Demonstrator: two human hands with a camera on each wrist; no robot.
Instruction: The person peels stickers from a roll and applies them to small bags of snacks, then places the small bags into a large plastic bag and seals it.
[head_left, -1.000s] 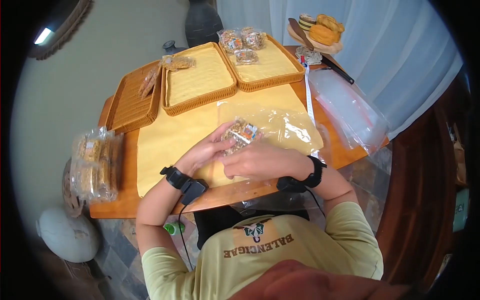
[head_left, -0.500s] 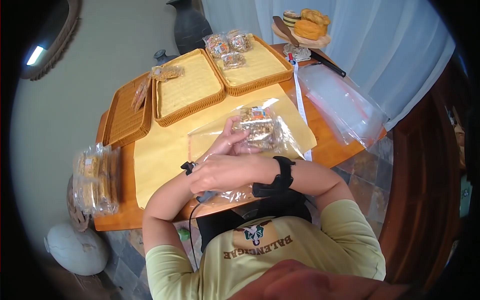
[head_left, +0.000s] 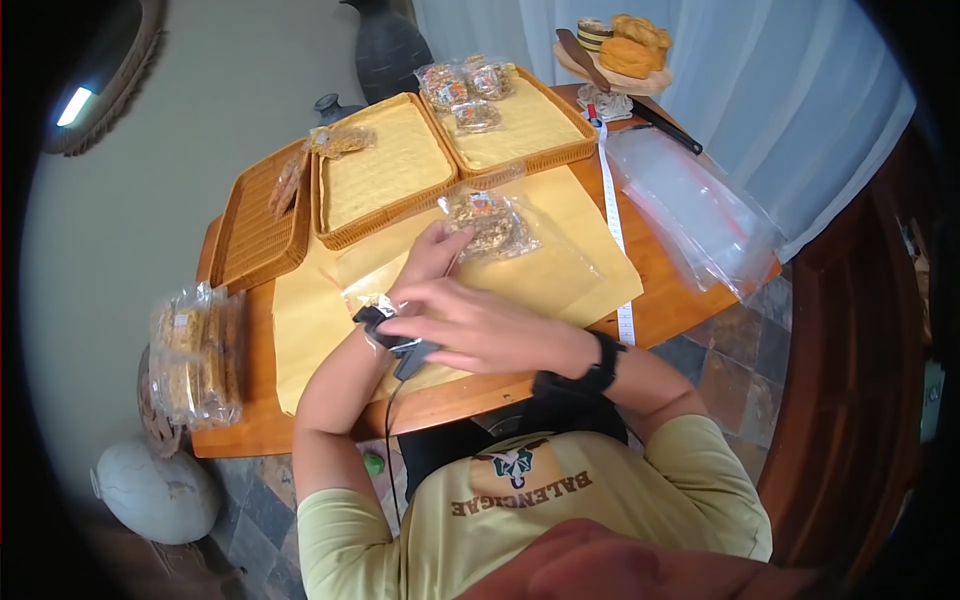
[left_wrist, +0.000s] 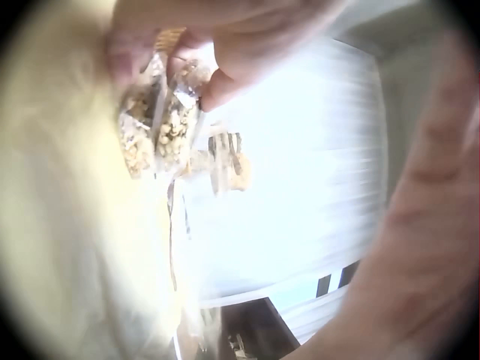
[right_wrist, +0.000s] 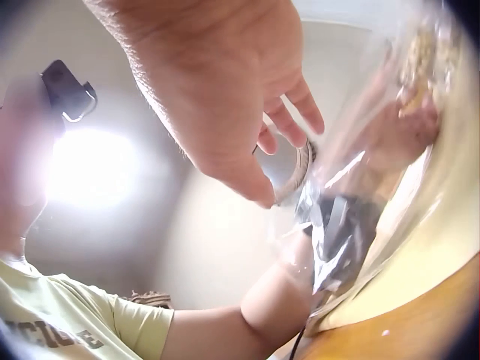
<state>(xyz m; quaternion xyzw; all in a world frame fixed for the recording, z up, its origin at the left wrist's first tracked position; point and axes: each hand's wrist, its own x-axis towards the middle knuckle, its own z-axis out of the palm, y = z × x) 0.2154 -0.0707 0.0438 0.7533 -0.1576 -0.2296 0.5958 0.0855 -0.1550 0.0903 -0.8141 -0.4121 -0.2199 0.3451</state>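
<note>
A clear packet of grainy, nut-like snack with a colourful label is held over the paper by my left hand. In the left wrist view my fingers grip its upper end, and the snack shows as two clumps side by side. A large clear plastic bag drapes over my left hand and wrist, around the packet. My right hand hovers over the left wrist, fingers extended and spread, thumb right at the crumpled edge of the bag.
Behind the yellow paper stand a bare wicker tray and two cloth-lined ones, with snack packets. Flat clear bags and a white tape measure lie right. Wrapped snack bars stand at the left edge.
My left hand has moved the packet forward, toward the trays, with the bag sliding down over the wrist. My right hand has left the packet, moved back along the left forearm, and spread its fingers.
</note>
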